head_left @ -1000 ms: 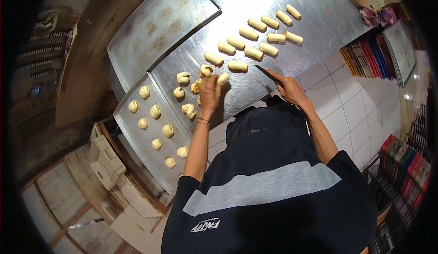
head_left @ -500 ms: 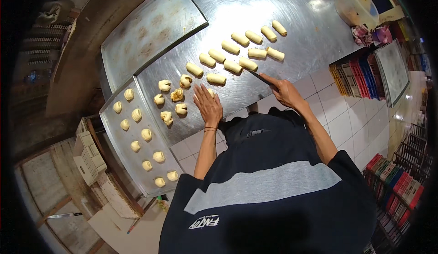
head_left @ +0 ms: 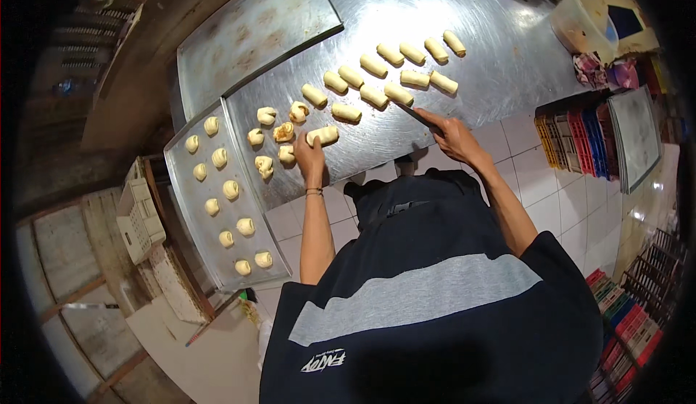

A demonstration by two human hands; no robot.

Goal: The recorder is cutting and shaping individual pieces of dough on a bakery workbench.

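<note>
My left hand [head_left: 310, 159] has its fingers closed on the left end of a pale dough roll [head_left: 324, 135] lying on the steel table. In my right hand [head_left: 457, 143] is a dark knife [head_left: 416, 115], its blade pointing up and left; the tip is close to another dough roll [head_left: 399, 93]. Several more uncut rolls [head_left: 373, 65] lie in slanting rows beyond my hands. Left of my left hand sit cut, folded dough pieces [head_left: 283, 132], some showing brown filling.
A metal tray [head_left: 253, 183] with several shaped dough pieces overhangs the table's left side. Behind it lies a larger stained tray [head_left: 250, 48]. At the far right stand a cream tub [head_left: 580, 23] and coloured crates [head_left: 580, 143]. White floor tiles [head_left: 536, 175] show below the table edge.
My left hand was flat across the nearest roll; now it has shifted left and its fingers hold the roll's end, leaving most of it uncovered. The right hand still holds the knife.
</note>
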